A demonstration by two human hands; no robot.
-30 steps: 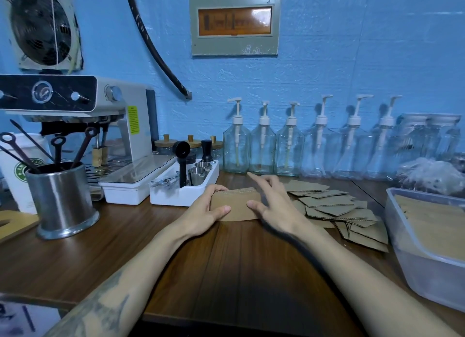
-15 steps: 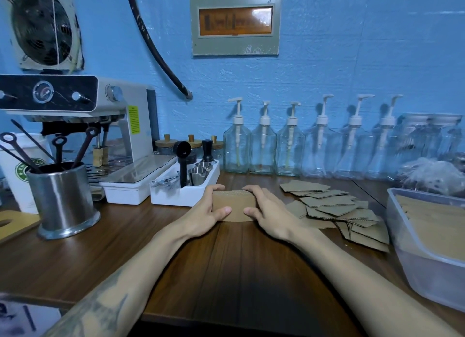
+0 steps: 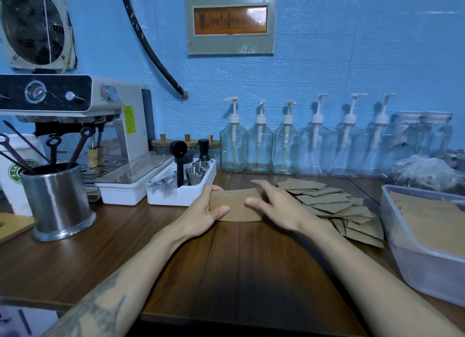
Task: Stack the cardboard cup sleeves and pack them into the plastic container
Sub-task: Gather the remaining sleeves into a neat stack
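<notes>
I'm seeing a bright blue textured wall (image 3: 327, 47), dark brown wood-grain counter (image 3: 239, 261), plain tan cardboard sleeves (image 3: 324, 200), and a frosted clear plastic container (image 3: 412, 256). The espresso machine (image 3: 75, 105) is cream with a black panel and a yellow sticker; the utensil cup (image 3: 55, 200) is silver steel.

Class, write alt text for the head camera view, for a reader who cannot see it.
A person's left hand grips a small stack of cardboard sleeves on a wooden counter, the right hand open beside it. Loose sleeves lie to the right, near a plastic container already holding some.
</notes>
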